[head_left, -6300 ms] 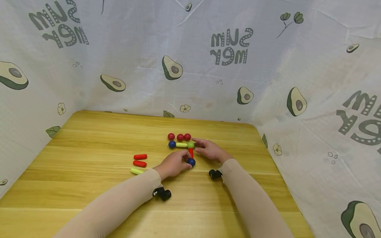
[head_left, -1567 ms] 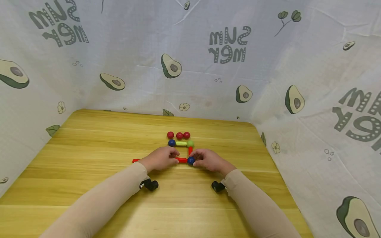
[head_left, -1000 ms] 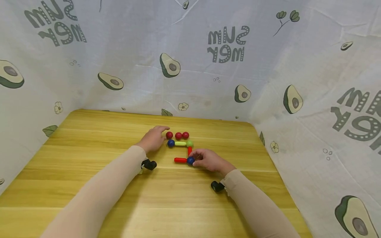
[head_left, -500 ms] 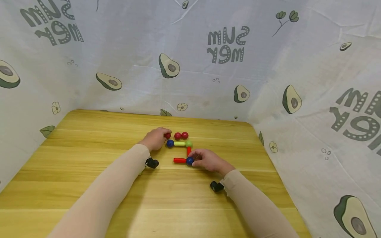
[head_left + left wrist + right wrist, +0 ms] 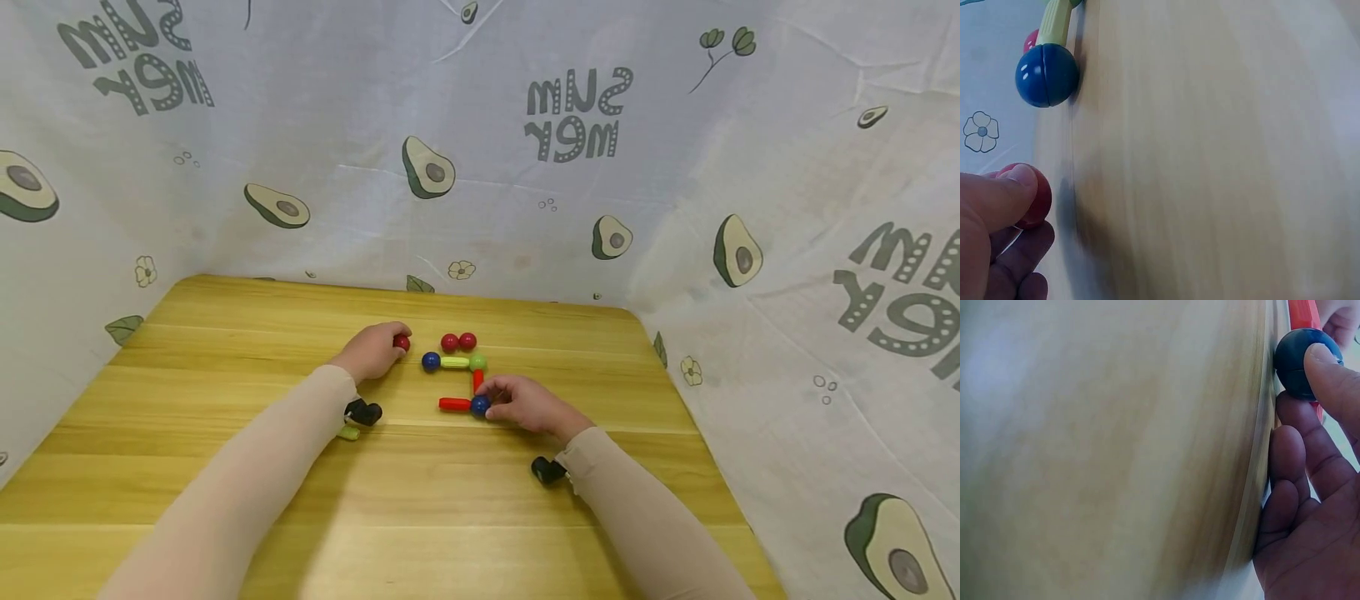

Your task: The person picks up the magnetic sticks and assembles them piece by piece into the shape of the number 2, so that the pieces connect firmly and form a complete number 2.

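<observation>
My left hand (image 5: pixel 371 350) pinches a red ball (image 5: pixel 402 342) between thumb and fingers, left of a joined shape of balls and rods. In the left wrist view the thumb lies over that red ball (image 5: pixel 1040 203). The shape runs from a far blue ball (image 5: pixel 431 361) along a yellow-green rod (image 5: pixel 454 362) to a green ball (image 5: pixel 477 362). From there a red rod (image 5: pixel 478 380) leads to a near blue ball (image 5: pixel 480 406), where another red rod (image 5: pixel 454 404) points left. My right hand (image 5: pixel 531 406) holds this near blue ball, thumb on top in the right wrist view.
Two red balls (image 5: pixel 459 342) sit side by side behind the shape. A loose yellow-green rod (image 5: pixel 348 432) shows partly beside the left sleeve, which covers the area of the other loose rods. Printed cloth (image 5: pixel 360 242) hangs around the wooden table (image 5: pixel 420 517).
A red rod has joined the near blue ball. My right hand has come from the green ball to that blue ball. The left hand has taken the leftmost red ball and drawn it left.
</observation>
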The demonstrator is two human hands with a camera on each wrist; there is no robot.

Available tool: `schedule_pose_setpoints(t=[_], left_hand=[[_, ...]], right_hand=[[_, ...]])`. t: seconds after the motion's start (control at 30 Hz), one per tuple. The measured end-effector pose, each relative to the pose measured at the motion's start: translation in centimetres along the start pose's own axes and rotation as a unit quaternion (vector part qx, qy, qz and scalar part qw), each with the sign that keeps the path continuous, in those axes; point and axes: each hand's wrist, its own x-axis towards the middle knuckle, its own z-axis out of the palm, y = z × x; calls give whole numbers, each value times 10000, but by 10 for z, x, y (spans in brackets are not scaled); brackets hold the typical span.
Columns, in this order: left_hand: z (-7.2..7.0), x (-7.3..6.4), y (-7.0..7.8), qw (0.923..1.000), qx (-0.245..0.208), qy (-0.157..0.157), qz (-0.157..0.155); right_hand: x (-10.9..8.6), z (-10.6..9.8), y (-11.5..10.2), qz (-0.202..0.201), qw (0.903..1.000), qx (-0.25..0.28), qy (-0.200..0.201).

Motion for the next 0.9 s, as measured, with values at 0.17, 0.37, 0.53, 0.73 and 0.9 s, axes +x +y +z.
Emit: schedule_pose_setpoints(t=[0.17,0.37,0.53,0.73,0.9], left_hand=[[-7,-17,-2,9998,-203,-69,13],[-11,-41,2,9978,-517,-389,149],[-8,-52,1,9971,-518,-494,256],[-4,-61,-3,9966,-583,-526,265],[-1,-68,-7,9957,-691,-549,272]], right_hand=[[0,0,0,-23,10000,-24,-8],[1,1,2,-133,9999,12,-28],[0,1,2,-147,9999,45,7],[-1,2,2,-84,9999,127,15],[-2,4,0,-60,9998,173,14]])
